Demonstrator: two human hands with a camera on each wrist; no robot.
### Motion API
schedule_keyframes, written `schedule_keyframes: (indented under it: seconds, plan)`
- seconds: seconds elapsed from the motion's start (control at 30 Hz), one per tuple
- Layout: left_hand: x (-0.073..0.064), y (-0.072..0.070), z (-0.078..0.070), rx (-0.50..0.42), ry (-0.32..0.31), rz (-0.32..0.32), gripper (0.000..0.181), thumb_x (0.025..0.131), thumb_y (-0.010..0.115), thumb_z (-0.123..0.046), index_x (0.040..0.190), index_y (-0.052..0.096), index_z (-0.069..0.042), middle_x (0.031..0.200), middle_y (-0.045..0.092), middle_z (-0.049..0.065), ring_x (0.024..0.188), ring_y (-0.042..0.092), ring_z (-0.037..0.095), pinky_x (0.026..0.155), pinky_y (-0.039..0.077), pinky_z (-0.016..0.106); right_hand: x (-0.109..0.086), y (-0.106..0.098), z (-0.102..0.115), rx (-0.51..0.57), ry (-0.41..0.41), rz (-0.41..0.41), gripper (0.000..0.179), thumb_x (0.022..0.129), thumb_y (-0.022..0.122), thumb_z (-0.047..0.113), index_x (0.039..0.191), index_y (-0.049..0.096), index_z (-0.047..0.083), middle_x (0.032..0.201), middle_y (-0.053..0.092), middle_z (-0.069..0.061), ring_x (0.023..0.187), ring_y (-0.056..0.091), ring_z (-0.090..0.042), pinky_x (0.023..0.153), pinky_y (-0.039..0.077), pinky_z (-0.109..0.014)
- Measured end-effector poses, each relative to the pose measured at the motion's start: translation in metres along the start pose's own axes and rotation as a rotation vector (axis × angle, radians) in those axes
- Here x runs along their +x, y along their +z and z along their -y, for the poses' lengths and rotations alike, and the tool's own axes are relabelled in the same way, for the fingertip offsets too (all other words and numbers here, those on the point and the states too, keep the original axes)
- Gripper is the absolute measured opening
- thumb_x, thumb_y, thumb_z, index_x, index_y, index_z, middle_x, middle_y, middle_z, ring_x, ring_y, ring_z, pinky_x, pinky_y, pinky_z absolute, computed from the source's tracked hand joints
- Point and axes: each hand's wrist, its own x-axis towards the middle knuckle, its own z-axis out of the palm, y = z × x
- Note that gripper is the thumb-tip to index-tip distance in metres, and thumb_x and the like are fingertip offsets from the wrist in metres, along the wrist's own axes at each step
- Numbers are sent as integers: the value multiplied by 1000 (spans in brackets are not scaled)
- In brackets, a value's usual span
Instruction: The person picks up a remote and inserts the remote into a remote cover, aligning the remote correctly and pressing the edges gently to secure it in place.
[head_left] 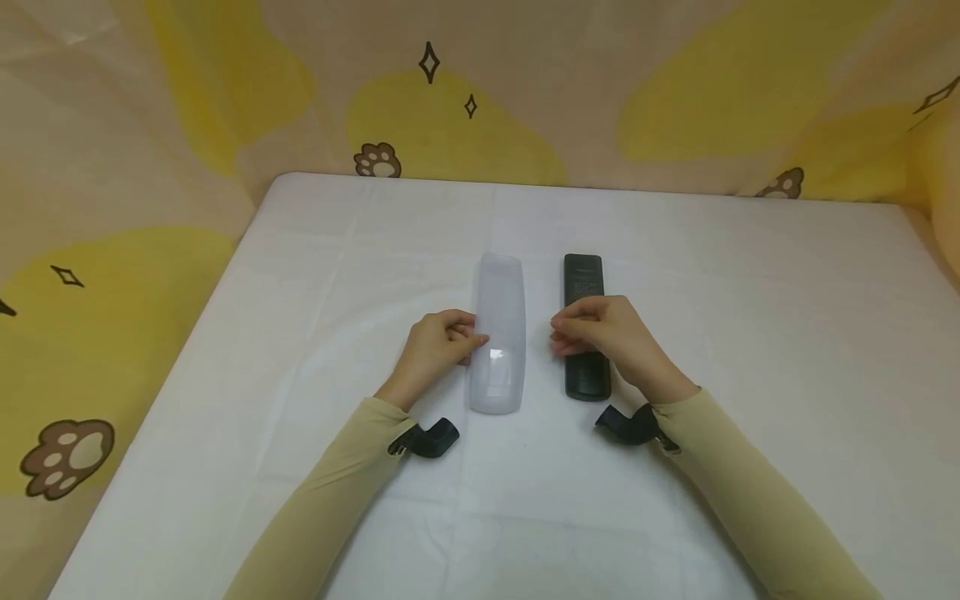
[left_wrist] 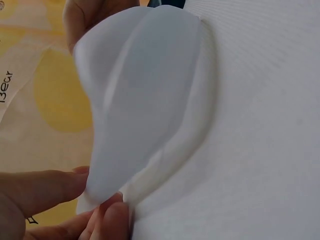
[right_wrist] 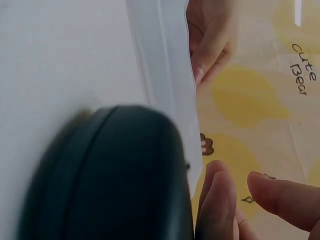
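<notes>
A translucent remote-control cover [head_left: 501,333] stands lengthwise near the middle of the table. My left hand [head_left: 435,343] pinches its left long edge between thumb and fingers. Seen from the left wrist, the cover [left_wrist: 145,90] is a curved, milky shell with the thumb [left_wrist: 47,192] on one face and fingertips on the other. To the right lies a black remote control [head_left: 585,279], with faint small print on its upper face. Over its middle is my right hand [head_left: 618,337], hiding part of it. In the right wrist view, the right thumb [right_wrist: 285,197] and fingers are apart with nothing between them.
A white cloth covers the table [head_left: 337,250]. Behind it and at the left hangs a cream and yellow patterned curtain [head_left: 525,50]. Black wrist mounts [head_left: 431,439] stick out from both sleeves over the table.
</notes>
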Motion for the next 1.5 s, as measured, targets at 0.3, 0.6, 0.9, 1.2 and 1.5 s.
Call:
schedule_keyframes:
  seconds: [0.3, 0.6, 0.9, 1.2, 1.5]
  plan:
    - [2, 1, 0, 3, -8, 24, 39, 86, 70, -13, 118, 58, 6, 93, 66, 13, 75, 64, 17, 66, 55, 26, -17, -24, -8, -45, -6, -92, 25, 91, 59, 6, 103, 59, -17, 87, 66, -13, 69, 65, -12, 68, 56, -27]
    - [6, 1, 0, 26, -33, 52, 41, 87, 70, -16, 119, 58, 5, 92, 68, 14, 69, 65, 16, 69, 54, 27, -16, -39, -19, -173, 37, -162, 24, 89, 62, 9, 100, 59, -12, 82, 65, -4, 65, 61, -9, 63, 54, -24]
    - [6, 0, 1, -13, -50, 67, 42, 87, 70, -15, 121, 56, 4, 95, 68, 14, 72, 65, 17, 71, 55, 28, -15, -46, -17, -211, 123, -97, 32, 89, 64, 15, 107, 56, -11, 88, 62, -9, 69, 60, -12, 67, 54, -24]
    - [5, -1, 1, -32, -57, 73, 41, 87, 69, -14, 121, 56, 5, 95, 67, 15, 76, 64, 17, 72, 55, 27, -14, -45, -14, -376, 197, -92, 47, 86, 69, 29, 112, 56, -7, 91, 68, -13, 71, 62, -15, 69, 51, -27]
    - [3, -2, 0, -63, -54, 71, 40, 88, 67, -11, 122, 56, 5, 96, 64, 12, 79, 61, 14, 71, 55, 26, -11, -36, -7, -581, 200, -81, 60, 83, 70, 39, 115, 55, -9, 93, 66, -15, 74, 62, -18, 72, 48, -32]
